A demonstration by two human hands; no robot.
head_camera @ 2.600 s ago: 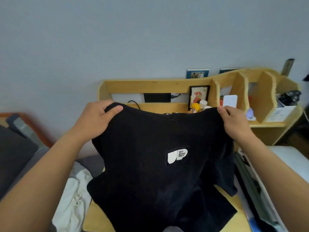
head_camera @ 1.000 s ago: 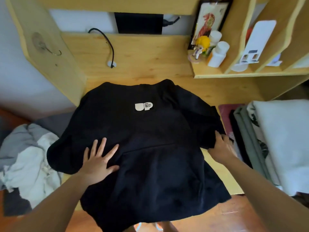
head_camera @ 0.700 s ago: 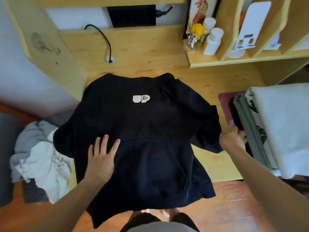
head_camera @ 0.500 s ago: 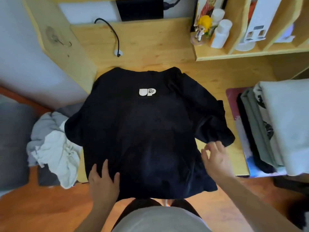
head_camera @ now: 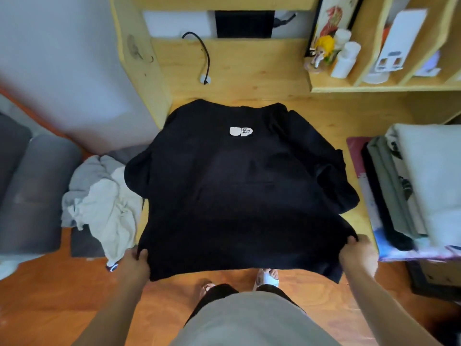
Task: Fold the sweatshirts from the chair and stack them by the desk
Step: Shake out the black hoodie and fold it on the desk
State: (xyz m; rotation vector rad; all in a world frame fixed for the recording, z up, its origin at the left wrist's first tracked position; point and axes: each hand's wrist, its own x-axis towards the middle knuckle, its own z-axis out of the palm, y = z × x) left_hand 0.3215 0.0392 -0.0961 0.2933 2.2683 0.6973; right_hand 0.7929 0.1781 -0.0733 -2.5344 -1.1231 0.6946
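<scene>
A black sweatshirt [head_camera: 239, 191] with a small white logo patch lies spread over the wooden desk [head_camera: 349, 116], its lower part hanging past the front edge. My left hand [head_camera: 138, 262] grips the bottom left corner of the hem. My right hand [head_camera: 358, 255] grips the bottom right corner, fingers curled into the cloth. The right sleeve lies bunched on the desk. A stack of folded clothes [head_camera: 421, 186] sits on the desk's right side.
A rumpled pile of grey and cream garments [head_camera: 99, 193] lies on a seat left of the desk. A dark grey cushion [head_camera: 27, 186] is further left. Shelves [head_camera: 369, 86] with bottles and a figurine stand behind. A black cable [head_camera: 203, 56] hangs at the back.
The sweatshirt went from held up in the air to laid flat on the desk. Both hands smoothed it, then slid down and took hold of the hem corners.
</scene>
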